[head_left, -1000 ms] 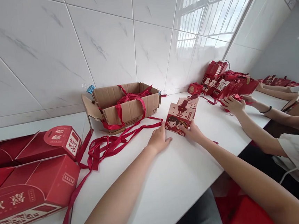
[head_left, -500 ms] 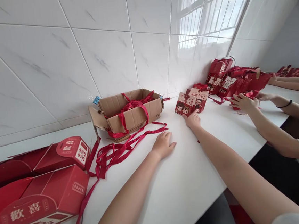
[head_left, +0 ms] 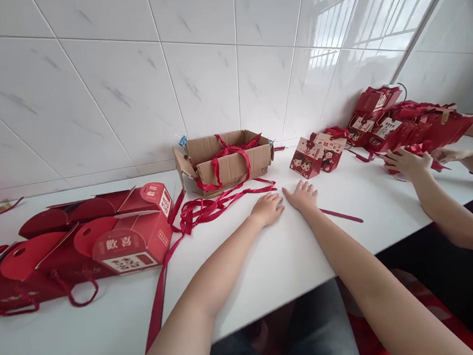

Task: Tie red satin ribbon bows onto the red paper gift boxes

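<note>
My left hand (head_left: 267,209) rests flat on the white table (head_left: 249,276), fingers stretched out, holding nothing. Beside it lies my right hand (head_left: 302,196), palm down with its fingers spread, also without anything in it. Beyond the right hand stand two small red and cream gift boxes (head_left: 307,158) printed with cartoon figures. Loose red ribbons (head_left: 206,209) lie tangled to the left of my left hand. Behind them is an open cardboard box (head_left: 236,169) with more red ribbon in it and hanging over its side.
Red gift boxes (head_left: 134,244) with cord handles stand in rows at the left. A short dark red strip (head_left: 341,216) lies right of my right forearm. A co-worker's hands (head_left: 409,162) handle a red item at the right, near a heap of red boxes (head_left: 384,123).
My right hand has left the small gift box and come back left to the table beside my left hand. The view has swung left, showing more of the red boxes there.
</note>
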Action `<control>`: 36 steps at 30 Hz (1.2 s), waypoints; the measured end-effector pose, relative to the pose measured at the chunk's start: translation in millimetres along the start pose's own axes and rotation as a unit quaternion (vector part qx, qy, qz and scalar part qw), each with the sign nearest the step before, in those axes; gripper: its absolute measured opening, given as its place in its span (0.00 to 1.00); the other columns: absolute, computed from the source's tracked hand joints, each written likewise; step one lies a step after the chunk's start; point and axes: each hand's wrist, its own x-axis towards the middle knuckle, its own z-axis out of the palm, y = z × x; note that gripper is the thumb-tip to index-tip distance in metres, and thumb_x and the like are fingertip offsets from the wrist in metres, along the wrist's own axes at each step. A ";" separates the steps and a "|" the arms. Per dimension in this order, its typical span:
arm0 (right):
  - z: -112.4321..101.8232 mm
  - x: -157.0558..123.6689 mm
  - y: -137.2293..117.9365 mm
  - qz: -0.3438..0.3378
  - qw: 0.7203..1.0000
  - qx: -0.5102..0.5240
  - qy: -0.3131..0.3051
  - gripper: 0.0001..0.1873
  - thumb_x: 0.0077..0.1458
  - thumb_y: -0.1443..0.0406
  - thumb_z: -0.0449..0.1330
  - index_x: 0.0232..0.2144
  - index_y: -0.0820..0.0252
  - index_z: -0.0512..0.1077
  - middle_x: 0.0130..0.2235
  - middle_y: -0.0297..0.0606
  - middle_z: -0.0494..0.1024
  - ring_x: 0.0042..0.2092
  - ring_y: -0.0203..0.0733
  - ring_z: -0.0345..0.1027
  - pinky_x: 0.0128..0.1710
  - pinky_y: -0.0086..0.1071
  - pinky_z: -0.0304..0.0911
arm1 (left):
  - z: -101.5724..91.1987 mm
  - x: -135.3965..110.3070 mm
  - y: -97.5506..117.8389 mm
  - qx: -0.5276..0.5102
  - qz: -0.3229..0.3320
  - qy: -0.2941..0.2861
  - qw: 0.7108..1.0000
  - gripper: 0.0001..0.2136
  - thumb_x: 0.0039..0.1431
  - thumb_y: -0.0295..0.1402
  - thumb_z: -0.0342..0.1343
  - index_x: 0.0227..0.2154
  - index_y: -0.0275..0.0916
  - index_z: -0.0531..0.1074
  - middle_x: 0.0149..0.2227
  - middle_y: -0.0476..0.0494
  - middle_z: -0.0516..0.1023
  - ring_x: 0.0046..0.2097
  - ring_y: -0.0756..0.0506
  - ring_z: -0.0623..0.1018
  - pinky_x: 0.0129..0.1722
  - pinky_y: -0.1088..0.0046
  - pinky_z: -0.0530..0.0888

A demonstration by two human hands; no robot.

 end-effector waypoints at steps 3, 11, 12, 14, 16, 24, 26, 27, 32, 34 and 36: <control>-2.4 -12.1 1.9 -0.022 1.000 -0.002 -0.015 0.47 0.57 0.43 0.38 0.66 0.74 0.42 0.68 0.52 0.42 0.68 0.56 0.32 0.65 0.48 0.32 | 3.1 -8.6 0.8 0.009 -0.015 -0.010 1.000 0.22 0.66 0.38 0.37 0.59 0.37 0.60 0.66 0.40 0.53 0.67 0.39 0.50 0.65 0.57 0.49; -7.2 -33.5 5.0 -0.054 0.998 -0.020 -0.034 0.41 0.60 0.48 0.38 0.65 0.72 0.45 0.68 0.51 0.43 0.68 0.57 0.33 0.64 0.48 0.34 | -6.4 -53.2 -5.6 -0.026 0.023 -0.043 0.998 0.20 0.66 0.32 0.38 0.58 0.41 0.62 0.66 0.45 0.56 0.67 0.45 0.53 0.66 0.66 0.49; -7.5 -37.2 5.4 -0.058 0.997 -0.024 -0.034 0.41 0.60 0.48 0.37 0.65 0.71 0.45 0.68 0.51 0.43 0.68 0.57 0.33 0.64 0.48 0.34 | -9.3 -59.8 -7.7 -0.040 0.029 -0.047 0.998 0.19 0.67 0.32 0.38 0.58 0.41 0.63 0.65 0.45 0.57 0.67 0.46 0.54 0.65 0.67 0.50; -7.6 -45.5 6.3 -0.067 0.997 -0.030 -0.039 0.41 0.60 0.48 0.36 0.66 0.71 0.44 0.68 0.51 0.42 0.68 0.57 0.32 0.64 0.49 0.34 | -15.4 -73.1 -12.8 -0.067 0.034 -0.055 0.996 0.18 0.67 0.33 0.41 0.57 0.42 0.63 0.64 0.43 0.59 0.65 0.44 0.57 0.64 0.61 0.55; -7.2 -55.0 7.7 -0.081 0.995 -0.035 -0.047 0.40 0.61 0.48 0.35 0.66 0.70 0.44 0.68 0.52 0.42 0.68 0.58 0.32 0.64 0.50 0.34 | -21.1 -85.9 -18.4 -0.086 0.038 -0.068 0.993 0.17 0.65 0.36 0.47 0.56 0.42 0.65 0.63 0.40 0.60 0.63 0.40 0.61 0.61 0.53 0.59; -7.2 -84.1 16.7 -0.143 0.986 -0.045 -0.066 0.39 0.61 0.47 0.35 0.66 0.64 0.45 0.69 0.49 0.41 0.68 0.57 0.33 0.64 0.50 0.34 | -29.5 -124.2 -22.5 -0.091 0.030 -0.129 0.987 0.22 0.62 0.29 0.45 0.59 0.49 0.61 0.66 0.54 0.53 0.68 0.47 0.50 0.66 0.66 0.48; -7.6 -85.7 16.1 -0.143 0.986 -0.046 -0.066 0.39 0.61 0.47 0.35 0.66 0.64 0.45 0.68 0.50 0.42 0.68 0.58 0.33 0.63 0.51 0.34 | -28.9 -131.0 -18.0 -0.091 0.027 -0.124 0.988 0.23 0.62 0.29 0.44 0.60 0.48 0.60 0.67 0.53 0.52 0.68 0.48 0.48 0.66 0.66 0.46; -7.7 -85.9 15.4 -0.141 0.987 -0.047 -0.066 0.39 0.61 0.47 0.35 0.66 0.64 0.45 0.68 0.51 0.42 0.68 0.58 0.33 0.63 0.52 0.34 | -28.9 -133.9 -15.9 -0.091 0.026 -0.120 0.988 0.23 0.62 0.29 0.44 0.60 0.47 0.60 0.67 0.53 0.52 0.68 0.48 0.47 0.66 0.66 0.46; -8.4 -85.5 12.9 -0.142 0.987 -0.046 -0.063 0.38 0.60 0.47 0.35 0.66 0.63 0.46 0.68 0.51 0.43 0.68 0.60 0.34 0.63 0.52 0.35 | -33.6 -141.3 -13.4 -0.108 0.019 -0.103 0.989 0.23 0.60 0.28 0.46 0.58 0.47 0.63 0.66 0.52 0.54 0.67 0.47 0.51 0.65 0.66 0.50; -9.2 -85.7 13.2 -0.142 0.987 -0.046 -0.065 0.39 0.60 0.47 0.35 0.66 0.63 0.46 0.68 0.51 0.42 0.68 0.60 0.34 0.63 0.52 0.35 | -37.1 -142.0 -14.5 -0.121 0.017 -0.103 0.987 0.23 0.58 0.27 0.49 0.57 0.46 0.65 0.65 0.51 0.56 0.67 0.47 0.53 0.65 0.66 0.52; -10.0 -86.0 13.8 -0.142 0.987 -0.046 -0.066 0.39 0.60 0.47 0.35 0.66 0.64 0.46 0.68 0.51 0.42 0.68 0.60 0.34 0.63 0.52 0.35 | -40.5 -142.3 -15.0 -0.134 0.016 -0.106 0.985 0.23 0.56 0.27 0.50 0.56 0.45 0.66 0.65 0.50 0.58 0.66 0.46 0.55 0.64 0.66 0.53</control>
